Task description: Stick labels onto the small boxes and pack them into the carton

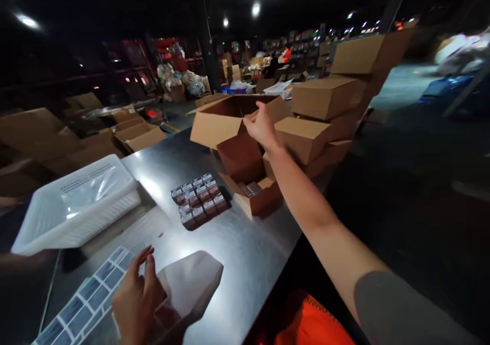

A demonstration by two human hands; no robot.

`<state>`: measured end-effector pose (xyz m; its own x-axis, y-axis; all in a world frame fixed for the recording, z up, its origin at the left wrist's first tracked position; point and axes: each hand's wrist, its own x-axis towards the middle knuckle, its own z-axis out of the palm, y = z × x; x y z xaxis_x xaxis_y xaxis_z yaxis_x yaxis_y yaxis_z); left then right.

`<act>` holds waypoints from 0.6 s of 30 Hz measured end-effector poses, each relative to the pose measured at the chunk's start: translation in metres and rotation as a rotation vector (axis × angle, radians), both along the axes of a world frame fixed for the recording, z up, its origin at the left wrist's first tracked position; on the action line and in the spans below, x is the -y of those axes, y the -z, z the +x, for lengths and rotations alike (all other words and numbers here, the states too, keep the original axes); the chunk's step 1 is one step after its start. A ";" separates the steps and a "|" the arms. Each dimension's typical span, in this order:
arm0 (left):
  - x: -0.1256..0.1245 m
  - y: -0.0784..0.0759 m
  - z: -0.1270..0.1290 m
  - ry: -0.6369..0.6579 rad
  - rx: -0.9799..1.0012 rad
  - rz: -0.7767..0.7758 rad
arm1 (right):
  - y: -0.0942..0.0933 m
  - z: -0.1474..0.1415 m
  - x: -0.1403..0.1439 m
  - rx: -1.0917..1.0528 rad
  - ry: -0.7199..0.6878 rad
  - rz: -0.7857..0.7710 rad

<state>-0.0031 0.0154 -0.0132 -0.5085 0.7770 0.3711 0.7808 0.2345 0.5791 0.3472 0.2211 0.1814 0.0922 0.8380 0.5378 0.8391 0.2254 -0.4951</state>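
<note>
Cardboard box (229, 130), open-topped, stands at far edge of steel table (245, 253); take it as landmark. R hand (262, 125) reaches out w/ arm fully stretched, fingers loosely spread at box's open top beside the raised flap (214, 125); looks like it touches or nearly touches the rim, can't tell which. Not clenched, nothing gripped.

L hand (136, 299) well nearer than box, at near table edge, fingers resting on a pale bag (191, 284), lightly pinching it; can't tell how firm. Label sheet (88, 299) lies just left of that hand.

Between box and bag: block of small packs (199, 199), packed tight in rows. Low open carton (256, 194) touches box's front base, more packs inside. White tray (76, 204) left of box, well apart. Stack of closed cartons (325, 120) just right of box.

Handling, judged:
- Box: corrugated, stiff at corners, flaps floppy. Probably light if near empty, contents not visible. Hold by wall under the rim or at a corner, not by flap – flap would bend.
- Packs: small, rigid, glossy-looking, maybe slippy; lift by the sides, several at once.
- Bag: thin, soft, limp; pinch at the edge.
</note>
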 end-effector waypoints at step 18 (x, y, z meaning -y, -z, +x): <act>0.010 0.002 0.005 0.084 0.094 0.305 | 0.178 -0.194 0.128 -0.232 -1.342 -0.444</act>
